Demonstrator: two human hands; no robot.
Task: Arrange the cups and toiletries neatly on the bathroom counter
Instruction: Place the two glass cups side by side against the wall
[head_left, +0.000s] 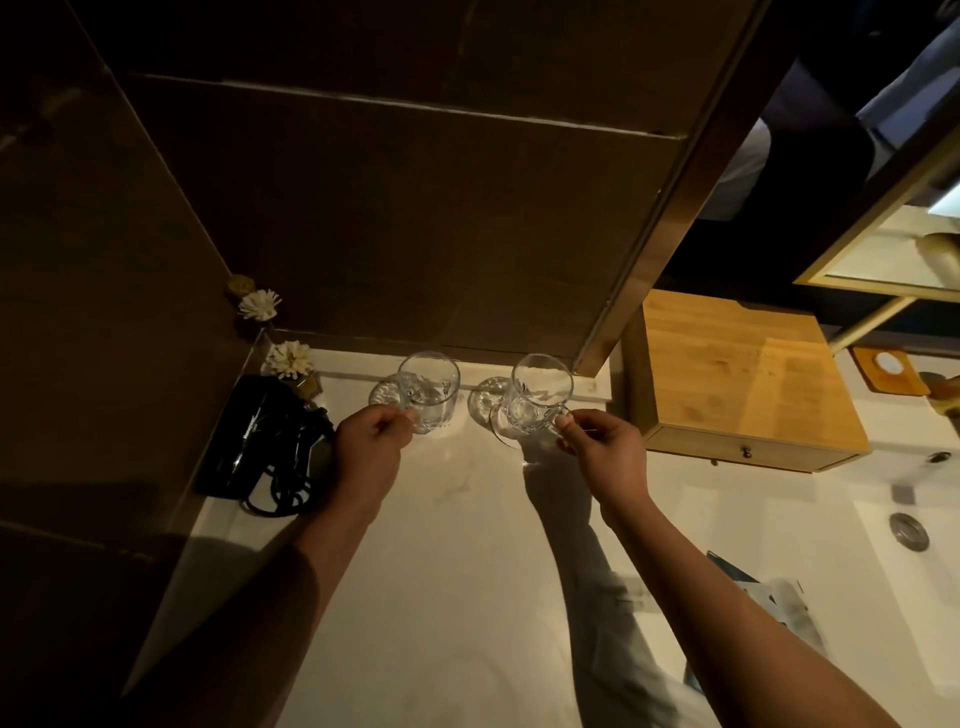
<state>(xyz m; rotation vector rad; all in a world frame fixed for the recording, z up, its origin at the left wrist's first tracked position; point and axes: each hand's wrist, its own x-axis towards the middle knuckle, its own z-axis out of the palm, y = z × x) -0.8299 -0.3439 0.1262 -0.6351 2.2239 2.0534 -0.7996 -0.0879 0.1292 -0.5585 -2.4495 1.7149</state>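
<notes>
We stand at a pale bathroom counter (457, 561) under dim, warm light, both arms stretched forward. Our left hand (370, 441) pinches the near side of a clear glass (429, 397) between thumb and fingertips, the other fingers curled in. The glass is upright near the back of the counter, and we cannot tell whether its base rests on the surface or sits slightly above it. Our right hand (605, 446) grips a second clear glass (537, 402) the same way, fingers closed on its near right side; this one leans a little and seems to be just off the counter, though the shadows make that hard to judge. The two glasses are near each other but apart, level with one another in front of the dark wall.

Just behind and to the left of each glass lies a round, glassy disc (385, 396), perhaps a coaster; the second disc (487, 397) sits between the two glasses.

To the left, a black hair dryer (254, 441) with its coiled cord lies by the wall, close to our left wrist. Behind it, white flowers (288, 359) stand in the corner. To the right, a wooden box (737, 374) with a small drawer knob sits on the counter, near our right hand but not touching it.
</notes>
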